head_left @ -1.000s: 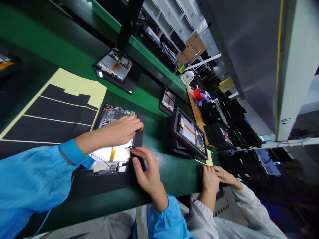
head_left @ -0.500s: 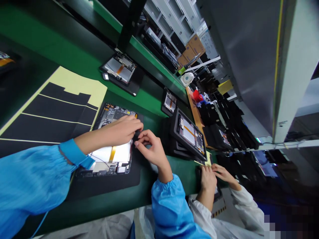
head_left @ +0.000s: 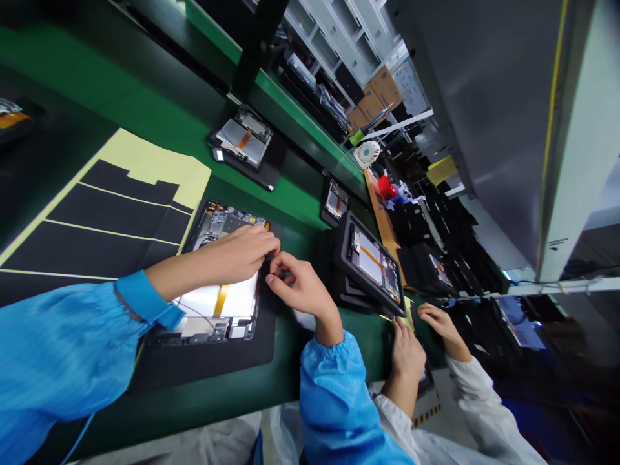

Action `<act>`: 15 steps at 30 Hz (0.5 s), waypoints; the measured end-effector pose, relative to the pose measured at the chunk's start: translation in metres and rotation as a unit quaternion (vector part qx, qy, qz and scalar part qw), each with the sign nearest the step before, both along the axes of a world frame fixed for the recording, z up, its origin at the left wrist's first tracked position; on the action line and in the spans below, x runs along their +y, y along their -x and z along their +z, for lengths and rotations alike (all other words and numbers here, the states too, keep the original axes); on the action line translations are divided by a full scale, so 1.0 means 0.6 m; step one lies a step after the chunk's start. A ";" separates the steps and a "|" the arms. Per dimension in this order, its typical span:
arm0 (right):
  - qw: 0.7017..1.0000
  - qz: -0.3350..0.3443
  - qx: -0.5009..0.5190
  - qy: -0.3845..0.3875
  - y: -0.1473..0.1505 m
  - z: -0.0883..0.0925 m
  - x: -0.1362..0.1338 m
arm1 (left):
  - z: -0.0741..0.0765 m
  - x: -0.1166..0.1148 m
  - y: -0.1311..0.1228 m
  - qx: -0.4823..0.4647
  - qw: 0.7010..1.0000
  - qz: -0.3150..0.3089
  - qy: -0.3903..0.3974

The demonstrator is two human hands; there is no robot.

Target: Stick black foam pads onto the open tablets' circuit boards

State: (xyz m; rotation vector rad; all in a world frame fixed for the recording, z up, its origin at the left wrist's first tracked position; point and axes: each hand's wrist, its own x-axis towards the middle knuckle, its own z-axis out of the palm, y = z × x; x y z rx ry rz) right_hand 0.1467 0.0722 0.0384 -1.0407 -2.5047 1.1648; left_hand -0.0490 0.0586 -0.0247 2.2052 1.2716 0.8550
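An opened tablet (head_left: 242, 297) with a white battery, an orange ribbon cable and circuit boards lies on a black mat (head_left: 217, 361) in front of me. My left hand (head_left: 237, 255) reaches across the tablet, its fingers closed at the right edge. Close beside it, my right hand (head_left: 300, 287) has its thumb and curled fingers drawn together. A small dark patch shows between the two hands, but what the fingertips hold is hidden. To the left, a yellow backing sheet (head_left: 169, 161) carries black adhesive pieces (head_left: 116, 223).
Another opened tablet (head_left: 245, 142) lies behind on the green bench. Black trays (head_left: 346, 284) are stacked at right, a tablet (head_left: 372, 258) in the top one. A co-worker's hands (head_left: 409, 355) are beyond them. A small white fan (head_left: 367, 154) stands farther back.
My right hand has shifted slightly right and its thumb and fingers have drawn closer together. My left hand stays nearly in place. The co-worker's hands have moved apart.
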 end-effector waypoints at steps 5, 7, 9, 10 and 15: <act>1.000 0.023 -0.015 0.010 -0.001 0.002 0.002 | 0.004 -0.002 0.000 -0.006 1.000 0.003 0.014; 0.999 0.029 -0.016 0.011 -0.001 -0.001 0.003 | 0.006 -0.002 0.000 -0.006 1.000 0.004 0.021; 0.999 0.032 -0.013 0.011 0.000 -0.005 0.004 | 0.008 -0.002 -0.001 -0.005 1.000 0.006 0.029; 0.999 0.033 -0.012 0.011 0.000 -0.007 0.004 | 0.010 -0.002 -0.001 -0.003 0.999 0.006 0.033; 0.999 0.034 -0.035 0.001 0.004 -0.011 0.003 | 0.015 -0.002 -0.001 0.006 0.999 0.002 0.033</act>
